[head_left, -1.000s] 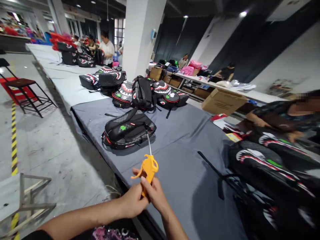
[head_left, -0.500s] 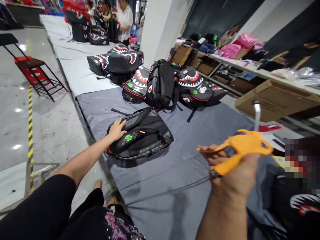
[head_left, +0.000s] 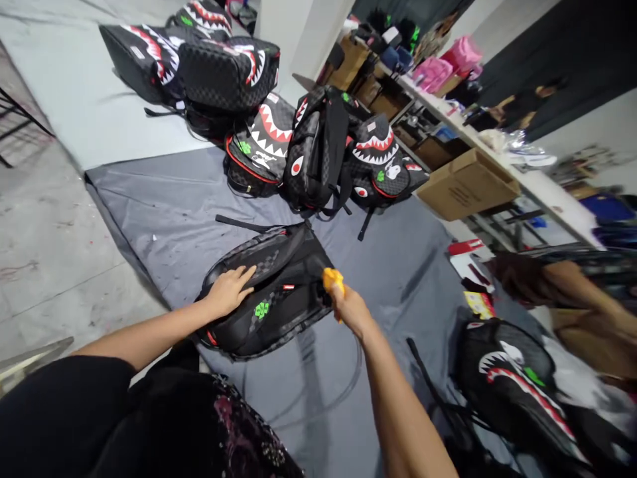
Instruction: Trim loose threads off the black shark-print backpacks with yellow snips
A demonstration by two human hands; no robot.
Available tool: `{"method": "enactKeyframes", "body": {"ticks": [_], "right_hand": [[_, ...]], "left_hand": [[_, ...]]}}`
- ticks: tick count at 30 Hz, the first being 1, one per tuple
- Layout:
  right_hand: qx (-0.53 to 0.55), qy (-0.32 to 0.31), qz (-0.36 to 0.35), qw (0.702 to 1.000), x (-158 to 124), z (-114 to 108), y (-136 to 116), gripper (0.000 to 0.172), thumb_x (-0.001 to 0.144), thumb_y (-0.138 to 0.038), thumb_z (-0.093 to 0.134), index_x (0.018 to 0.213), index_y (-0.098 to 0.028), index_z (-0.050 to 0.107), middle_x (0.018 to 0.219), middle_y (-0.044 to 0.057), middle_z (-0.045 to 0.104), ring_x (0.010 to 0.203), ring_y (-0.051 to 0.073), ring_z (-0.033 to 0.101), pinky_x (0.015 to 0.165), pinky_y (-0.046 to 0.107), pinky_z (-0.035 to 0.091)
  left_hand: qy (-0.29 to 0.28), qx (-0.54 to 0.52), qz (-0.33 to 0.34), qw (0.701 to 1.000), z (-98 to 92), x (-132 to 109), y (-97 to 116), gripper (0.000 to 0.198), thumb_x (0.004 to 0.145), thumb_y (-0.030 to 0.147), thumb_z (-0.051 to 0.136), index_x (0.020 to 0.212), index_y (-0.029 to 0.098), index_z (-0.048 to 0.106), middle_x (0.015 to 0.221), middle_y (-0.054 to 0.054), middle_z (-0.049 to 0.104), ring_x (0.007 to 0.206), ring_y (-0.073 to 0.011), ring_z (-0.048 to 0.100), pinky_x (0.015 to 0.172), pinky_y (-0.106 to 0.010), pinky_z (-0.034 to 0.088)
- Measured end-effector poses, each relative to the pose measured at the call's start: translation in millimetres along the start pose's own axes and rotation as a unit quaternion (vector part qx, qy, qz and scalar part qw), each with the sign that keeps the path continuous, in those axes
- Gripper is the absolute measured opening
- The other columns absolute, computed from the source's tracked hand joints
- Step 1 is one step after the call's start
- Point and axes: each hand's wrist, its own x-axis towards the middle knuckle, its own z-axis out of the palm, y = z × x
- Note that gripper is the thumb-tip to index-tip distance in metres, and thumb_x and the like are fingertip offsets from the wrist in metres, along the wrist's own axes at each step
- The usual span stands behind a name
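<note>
A black checkered backpack with a green patch lies flat on the grey cloth-covered table. My left hand rests palm down on its upper left side. My right hand grips an orange air blow gun whose nozzle end is pressed against the backpack's right side. A clear hose trails from the gun across the cloth toward me.
Several shark-mouth backpacks stand bunched at the table's far side, more on the white section. Another shark backpack lies at the right, by another person's arms. A cardboard box sits beyond.
My right hand has brought the orange blow gun from mid-air on the right down to the backpack. My left hand stays on the backpack. The view has tilted downward.
</note>
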Motion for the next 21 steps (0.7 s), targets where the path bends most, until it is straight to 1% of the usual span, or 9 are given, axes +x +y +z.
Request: {"method": "enactKeyframes", "body": {"ticks": [3,6,9,13,14,16,19,20,21], "right_hand": [[-0.002,-0.155,-0.018,0.988,-13.2,8.1,-18.7,0.034,0.095,-0.05,0.038,0.092,-0.019,0.052,0.049,-0.005,0.049,0.037,0.013,0.048,0.039,0.023,0.034],[-0.029,-0.079,0.038,0.996,-21.3,3.0,-36.9,0.037,0.094,-0.053,0.037,0.088,-0.019,0.05,0.051,-0.005,0.05,0.04,0.013,0.05,0.04,0.023,0.037],[-0.015,-0.096,0.029,0.995,-21.1,-2.5,-56.1,0.04,0.094,-0.057,0.036,0.086,-0.02,0.05,0.054,-0.004,0.052,0.042,0.013,0.051,0.043,0.023,0.04],[-0.04,-0.084,0.03,0.995,-19.8,-6.5,-70.7,0.042,0.093,-0.058,0.038,0.085,-0.02,0.052,0.052,-0.004,0.051,0.041,0.012,0.049,0.044,0.023,0.038],[-0.029,-0.124,0.024,0.992,-19.1,-8.4,-71.0,0.042,0.094,-0.059,0.037,0.084,-0.02,0.052,0.053,-0.003,0.053,0.042,0.013,0.05,0.044,0.023,0.039],[-0.02,-0.156,0.016,0.987,-15.5,-12.1,-69.0,0.042,0.095,-0.056,0.035,0.083,-0.02,0.051,0.054,-0.002,0.055,0.043,0.013,0.053,0.047,0.024,0.041],[-0.1,0.015,0.086,0.991,-7.1,-9.9,-65.6,0.032,0.098,-0.043,0.034,0.084,-0.02,0.051,0.051,-0.003,0.052,0.041,0.012,0.05,0.045,0.023,0.037],[-0.113,0.025,0.093,0.989,-5.8,-5.7,-65.7,0.03,0.098,-0.041,0.035,0.086,-0.02,0.052,0.05,-0.003,0.052,0.039,0.012,0.049,0.044,0.023,0.035],[-0.11,-0.009,0.083,0.99,-6.1,-0.2,-66.5,0.029,0.097,-0.042,0.039,0.087,-0.02,0.054,0.051,-0.003,0.053,0.039,0.012,0.049,0.043,0.023,0.035]], "left_hand": [[-0.037,0.028,-0.011,0.999,-3.8,5.2,-2.1,0.066,0.092,0.047,0.056,0.151,0.03,0.034,0.144,-0.019,0.046,0.117,-0.0334,0.054,0.09,-0.044,0.048],[-0.069,0.079,-0.032,0.994,-0.4,15.8,3.3,0.068,0.087,0.041,0.065,0.149,0.028,0.04,0.144,-0.023,0.044,0.114,-0.0354,0.053,0.085,-0.044,0.049],[-0.074,0.048,-0.017,0.996,3.3,22.2,3.0,0.063,0.089,0.037,0.062,0.147,0.026,0.042,0.142,-0.023,0.046,0.114,-0.0361,0.054,0.085,-0.045,0.049],[-0.047,-0.191,-0.058,0.979,-0.1,23.4,-21.7,0.046,0.096,0.035,0.048,0.14,0.022,0.051,0.138,-0.018,0.056,0.12,-0.0322,0.057,0.097,-0.045,0.048],[-0.049,-0.288,-0.086,0.952,-2.3,23.3,-30.7,0.044,0.097,0.037,0.044,0.137,0.021,0.054,0.132,-0.015,0.061,0.117,-0.029,0.06,0.097,-0.042,0.049],[-0.073,-0.479,-0.159,0.86,-7.3,23.3,-47.4,0.043,0.099,0.043,0.036,0.128,0.019,0.057,0.114,-0.013,0.071,0.1,-0.0238,0.07,0.086,-0.036,0.055],[-0.115,-0.634,-0.259,0.719,-12.1,24.9,-61.8,0.047,0.099,0.052,0.03,0.115,0.016,0.055,0.096,-0.012,0.075,0.076,-0.0197,0.073,0.066,-0.03,0.057],[-0.124,-0.646,-0.282,0.699,-12.4,26.1,-63.6,0.047,0.099,0.053,0.029,0.112,0.016,0.054,0.094,-0.012,0.075,0.073,-0.0189,0.073,0.063,-0.028,0.057],[-0.132,-0.646,-0.299,0.69,-12.1,27.7,-64.4,0.046,0.1,0.053,0.027,0.11,0.016,0.054,0.092,-0.013,0.075,0.071,-0.0186,0.073,0.062,-0.028,0.057]]}}
